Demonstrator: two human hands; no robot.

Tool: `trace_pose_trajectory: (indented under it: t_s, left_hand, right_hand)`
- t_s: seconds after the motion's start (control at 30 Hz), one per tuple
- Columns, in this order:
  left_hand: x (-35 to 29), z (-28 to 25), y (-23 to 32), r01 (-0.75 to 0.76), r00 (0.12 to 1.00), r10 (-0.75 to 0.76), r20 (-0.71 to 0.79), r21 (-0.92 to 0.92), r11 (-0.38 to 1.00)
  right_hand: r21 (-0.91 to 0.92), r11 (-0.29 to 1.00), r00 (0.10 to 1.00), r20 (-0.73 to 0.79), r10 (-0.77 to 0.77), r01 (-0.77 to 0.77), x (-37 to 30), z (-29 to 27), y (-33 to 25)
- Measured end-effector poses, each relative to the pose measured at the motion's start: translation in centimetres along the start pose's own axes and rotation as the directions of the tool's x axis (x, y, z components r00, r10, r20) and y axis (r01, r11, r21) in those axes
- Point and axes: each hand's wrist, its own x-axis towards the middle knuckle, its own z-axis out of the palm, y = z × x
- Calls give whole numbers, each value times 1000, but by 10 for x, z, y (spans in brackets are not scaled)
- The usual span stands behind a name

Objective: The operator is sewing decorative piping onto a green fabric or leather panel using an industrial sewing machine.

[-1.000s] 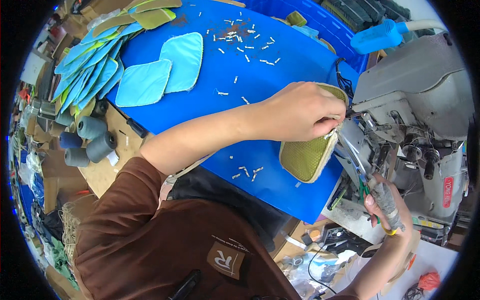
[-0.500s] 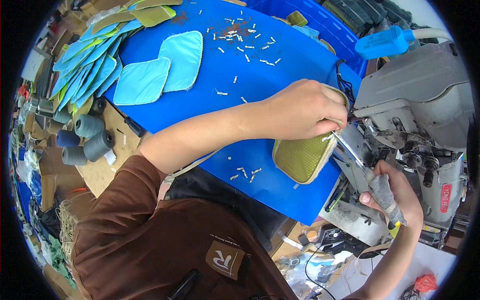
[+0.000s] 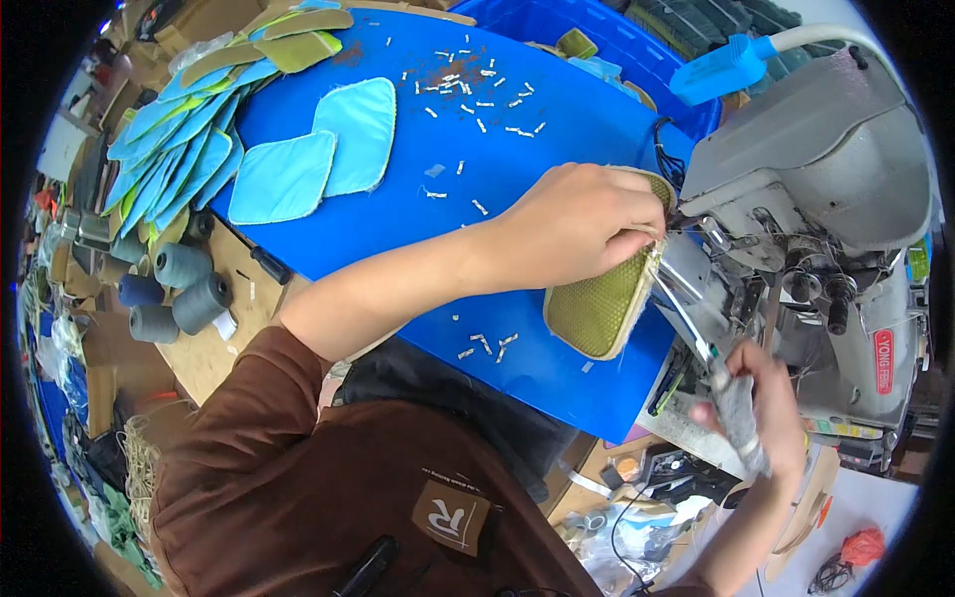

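My left hand (image 3: 597,214) is closed on the upper edge of an olive-green mesh pad (image 3: 594,313) with a pale, fuzzy border, holding it tilted over the blue table. At the lower right, my right hand (image 3: 761,398), partly blurred, is wrapped around a tool (image 3: 738,418) with a grey cloth-bound handle. Its thin metal shaft reaches up to the pad's border beside my left fingers. Whether the tip touches the pad or passes into it cannot be made out. Two light-blue pads (image 3: 284,179) lie overlapping farther left on the table.
A grey sewing machine (image 3: 796,149) stands right of the pad, with a blue lamp (image 3: 718,70) above. Small white scraps (image 3: 482,343) dot the blue table (image 3: 398,239). Stacked pads (image 3: 179,149) and thread cones (image 3: 199,303) are at left; a blue bin (image 3: 647,50) stands behind.
My right hand and the tool have shifted left. My left hand and the pad moved slightly left, and the pad is tilted more. The whole view has shifted a little.
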Motion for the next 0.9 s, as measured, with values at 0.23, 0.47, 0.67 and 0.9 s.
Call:
trace_pose_trajectory:
  t_s: [0.23, 0.47, 0.67, 0.9]
  left_hand:
    - [0, -1, 13, 57, 998, -59, 31, 72, 996]
    - [-18, 9, 17, 454, 884, -399, 244, -241, 858]
    - [-13, 9, 11, 543, 838, -464, 286, -513, 665]
    - [-9, -7, 9, 596, 803, -450, 391, -503, 625]
  right_hand:
    - [332, 914, 929, -200, 312, -235, -44, 131, 39]
    - [-71, 996, 804, -588, -86, 55, -12, 149, 1]
    - [-4, 991, 703, -705, -98, 134, 54, 119, -62]
    - [261, 943, 607, -790, 84, 208, 77, 138, -53]
